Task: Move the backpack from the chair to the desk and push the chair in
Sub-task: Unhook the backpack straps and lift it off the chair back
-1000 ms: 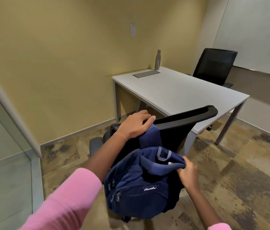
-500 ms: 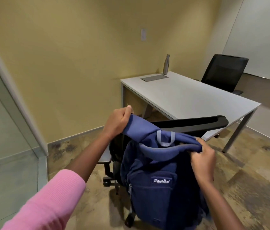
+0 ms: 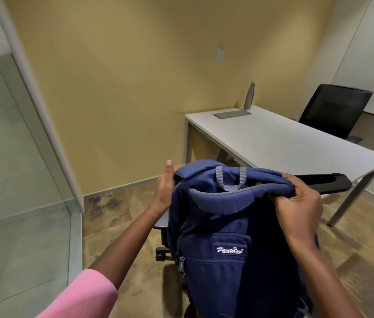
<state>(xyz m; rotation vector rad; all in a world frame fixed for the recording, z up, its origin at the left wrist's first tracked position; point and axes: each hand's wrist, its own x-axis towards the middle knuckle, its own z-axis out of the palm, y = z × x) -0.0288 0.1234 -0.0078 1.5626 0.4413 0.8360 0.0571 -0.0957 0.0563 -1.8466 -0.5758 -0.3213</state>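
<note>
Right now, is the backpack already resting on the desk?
No, the backpack hangs between both hands in front of the chair, short of the desk.

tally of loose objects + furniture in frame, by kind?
Backpacks: 1, blue backpack
Bottles: 1, steel bottle
Desks: 1, white desk
Office chairs: 2, near chair, far chair
Total: 5

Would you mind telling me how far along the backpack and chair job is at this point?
Done: nothing is finished. In hand: the left hand and right hand grip the top of the backpack, held up in front of the chair. Left: setting it on the desk and pushing the chair in.
</note>
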